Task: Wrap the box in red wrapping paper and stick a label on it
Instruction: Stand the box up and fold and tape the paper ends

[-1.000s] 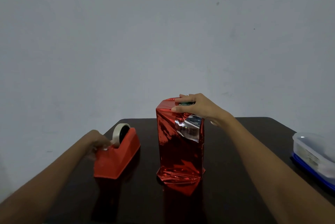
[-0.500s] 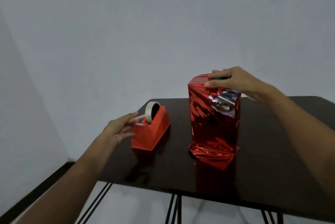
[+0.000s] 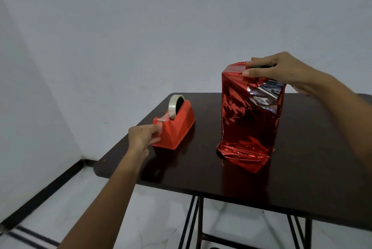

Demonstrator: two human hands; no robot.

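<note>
box (image 3: 251, 107) upright on table (image 3: 302, 184), red paper (image 3: 237, 126) already round sides. top fold only held by right hand (image 3: 275, 69), flat fingers pressing down, thumb over front edge. silver flap loose just under it, bottom paper splayed at box foot, looks untaped. left hand (image 3: 141, 138) at front of tape dispenser (image 3: 177, 126), left of box, cant tell if pinching tape. guess: tape both ends next, label still to go, none in sight

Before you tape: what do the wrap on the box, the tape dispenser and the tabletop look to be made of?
Wrapping paper: looks like metallised foil, glossy red; mirror glints, sharp creases, silver underside at the folded flap.
Tape dispenser: probably moulded plastic, smooth orange-red, soft sheen.
Table: dark glossy top, lacquered wood or laminate, can't tell which; it reflects the paper.
</note>
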